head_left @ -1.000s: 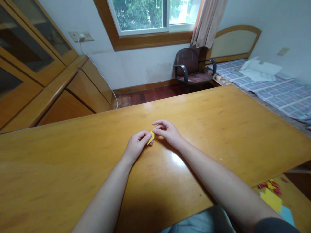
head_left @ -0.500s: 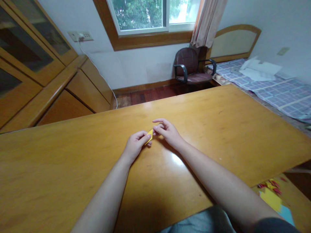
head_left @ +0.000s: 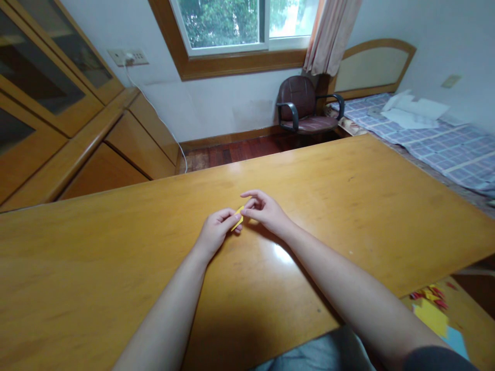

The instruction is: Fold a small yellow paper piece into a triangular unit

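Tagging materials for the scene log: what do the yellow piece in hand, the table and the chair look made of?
Yellow piece: probably paper, matte; thin, straight edges.
Table: wood or veneer, glossy; brown grain-like streaks, bright reflection.
Chair: possibly leather or imitation, slight sheen, seam-like lines; armrests likely plastic, smooth and black.

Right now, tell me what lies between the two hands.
Yellow paper, pinched in the left hand, with the right hand at its upper end; the head view shows it.

Head-worn view, facing forward and down, table (head_left: pixel 104 263) below, window (head_left: pixel 220 23) beyond
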{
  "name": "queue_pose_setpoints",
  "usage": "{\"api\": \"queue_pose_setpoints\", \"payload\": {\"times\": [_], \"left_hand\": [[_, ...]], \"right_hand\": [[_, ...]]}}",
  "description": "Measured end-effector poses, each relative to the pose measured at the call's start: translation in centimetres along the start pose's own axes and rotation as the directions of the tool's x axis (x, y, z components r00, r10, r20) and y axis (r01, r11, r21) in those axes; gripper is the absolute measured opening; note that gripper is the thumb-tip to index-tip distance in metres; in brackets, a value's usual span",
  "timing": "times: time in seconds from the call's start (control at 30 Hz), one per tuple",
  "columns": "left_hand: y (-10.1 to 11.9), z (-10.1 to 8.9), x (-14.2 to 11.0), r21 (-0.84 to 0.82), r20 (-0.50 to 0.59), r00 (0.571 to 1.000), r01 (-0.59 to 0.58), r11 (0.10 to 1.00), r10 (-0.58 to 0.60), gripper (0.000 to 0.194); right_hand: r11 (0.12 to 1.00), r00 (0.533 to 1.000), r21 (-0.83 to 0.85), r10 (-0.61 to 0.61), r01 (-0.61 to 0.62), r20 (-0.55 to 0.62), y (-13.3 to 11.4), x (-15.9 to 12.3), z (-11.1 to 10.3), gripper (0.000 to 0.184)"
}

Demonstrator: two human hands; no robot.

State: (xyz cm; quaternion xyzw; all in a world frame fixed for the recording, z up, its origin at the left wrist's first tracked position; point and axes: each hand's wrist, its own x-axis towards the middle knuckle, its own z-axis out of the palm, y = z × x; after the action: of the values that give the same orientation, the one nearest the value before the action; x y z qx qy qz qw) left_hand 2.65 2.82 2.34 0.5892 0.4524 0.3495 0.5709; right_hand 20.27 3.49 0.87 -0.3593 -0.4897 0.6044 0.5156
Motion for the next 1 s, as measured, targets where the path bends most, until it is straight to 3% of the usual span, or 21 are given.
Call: {"api": "queue_pose_setpoints", "payload": {"times": [0.53,0.7,1.0], "left_hand": [[-0.5,-0.06,0.1,0.022,0.064,0.998,0.022,1.0,-0.024,0.029],[-0.24,0.02,0.08,0.009,0.053,0.998,0.021,1.0,-0.021,0.029],[-0.4,-0.09,0.15,0.101,0.027,0.999,-0.029,0.995,0.026,0.03]], "right_hand": [[0.994,0.996,-0.096,-0.054,0.046,-0.077,0.26,-0.04,0.02,0.035],[0.998,0.996,-0.023,-0.053,0.052,-0.072,0.2,0.05,-0.08,0.033],[0.999,1.0,-0.044,-0.007,0.006,-0.006,0.11,-0.1,-0.05,0.039]]}}
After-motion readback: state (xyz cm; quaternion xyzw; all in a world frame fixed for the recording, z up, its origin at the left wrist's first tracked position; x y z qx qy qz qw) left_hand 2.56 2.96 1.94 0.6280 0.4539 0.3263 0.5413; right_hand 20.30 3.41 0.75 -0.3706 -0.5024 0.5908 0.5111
